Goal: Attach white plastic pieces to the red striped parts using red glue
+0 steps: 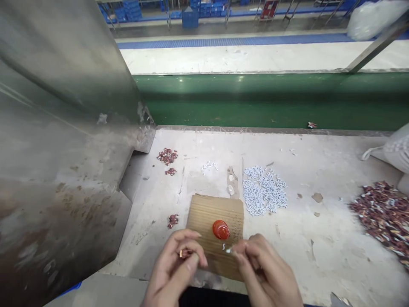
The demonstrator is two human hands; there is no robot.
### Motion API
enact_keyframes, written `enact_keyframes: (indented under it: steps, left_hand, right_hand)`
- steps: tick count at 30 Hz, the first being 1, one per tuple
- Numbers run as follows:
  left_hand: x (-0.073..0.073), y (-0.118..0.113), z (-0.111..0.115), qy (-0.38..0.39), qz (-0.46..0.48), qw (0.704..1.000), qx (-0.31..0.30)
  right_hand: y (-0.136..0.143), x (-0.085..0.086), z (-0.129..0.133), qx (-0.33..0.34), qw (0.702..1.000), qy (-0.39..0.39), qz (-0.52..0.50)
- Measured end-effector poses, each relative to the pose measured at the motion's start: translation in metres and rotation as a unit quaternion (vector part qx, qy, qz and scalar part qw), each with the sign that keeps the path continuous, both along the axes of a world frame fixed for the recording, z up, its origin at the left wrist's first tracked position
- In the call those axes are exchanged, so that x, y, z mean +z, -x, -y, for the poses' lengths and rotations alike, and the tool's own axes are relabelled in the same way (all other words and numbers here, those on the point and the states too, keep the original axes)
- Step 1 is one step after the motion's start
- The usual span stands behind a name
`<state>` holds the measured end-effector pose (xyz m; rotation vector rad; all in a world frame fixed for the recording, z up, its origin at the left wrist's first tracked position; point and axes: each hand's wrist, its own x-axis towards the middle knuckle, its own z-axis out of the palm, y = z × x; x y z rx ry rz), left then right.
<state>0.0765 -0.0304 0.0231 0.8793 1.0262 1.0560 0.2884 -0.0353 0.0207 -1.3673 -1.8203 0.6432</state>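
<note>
My left hand (179, 266), fingers curled, holds a small reddish-brown moulded piece (185, 254) with a pale tan part; the fingers cover much of it. Between thumb and forefinger of my right hand (263, 268) is a tiny pale-blue curved piece (228, 251). Both hands are over the near part of a cardboard sheet (201, 213). A glossy red-orange blob of liquid (220, 229) sits on the cardboard, and a loose pale curved piece (223, 246) lies just below it. Right of the cardboard spreads a pile of similar pale-blue pieces (265, 192).
Small groups of reddish-brown pieces (167, 156) lie at left, and a large heap (385, 213) at far right beside a white sack (396, 149). A metal panel (64, 128) rises at left. Behind the table runs a green conveyor belt (230, 102) with one small piece (312, 125) on it.
</note>
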Motion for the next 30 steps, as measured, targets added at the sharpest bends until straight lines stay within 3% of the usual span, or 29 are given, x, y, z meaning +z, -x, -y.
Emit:
enact_keyframes:
  steps: [4, 8, 11, 16, 19, 24, 27, 30]
  left_hand:
    - [-0.006, 0.037, -0.001, 0.05, -0.205, 0.977, -0.02]
    - [-0.006, 0.047, -0.006, -0.016, -0.315, 0.949, -0.022]
    - [-0.003, 0.041, -0.009, -0.032, -0.292, 0.956, -0.006]
    - [-0.004, 0.039, -0.007, 0.055, -0.23, 0.969, 0.074]
    - [-0.003, 0.042, -0.009, 0.021, -0.214, 0.973, 0.08]
    - [0.014, 0.04, -0.018, -0.058, -0.191, 0.979, 0.045]
    - [0.024, 0.033, -0.017, -0.037, -0.154, 0.987, 0.023]
    - [0.031, 0.023, -0.012, 0.007, -0.1, 0.993, 0.063]
  right_hand:
    - [-0.023, -0.01, -0.016, 0.029, 0.995, 0.004, 0.096]
    - [-0.024, -0.014, -0.018, 0.055, 0.986, -0.005, 0.16]
    - [-0.024, -0.013, -0.016, 0.063, 0.981, -0.013, 0.183]
    - [-0.038, -0.013, -0.01, 0.088, 0.974, 0.013, 0.207]
    - [-0.043, -0.018, -0.008, 0.095, 0.964, 0.006, 0.247]
    - [-0.04, -0.02, -0.007, 0.091, 0.953, -0.029, 0.289]
    - [-0.043, -0.02, -0.008, 0.087, 0.947, -0.03, 0.306]
    - [-0.048, -0.022, -0.008, 0.091, 0.94, -0.035, 0.326]
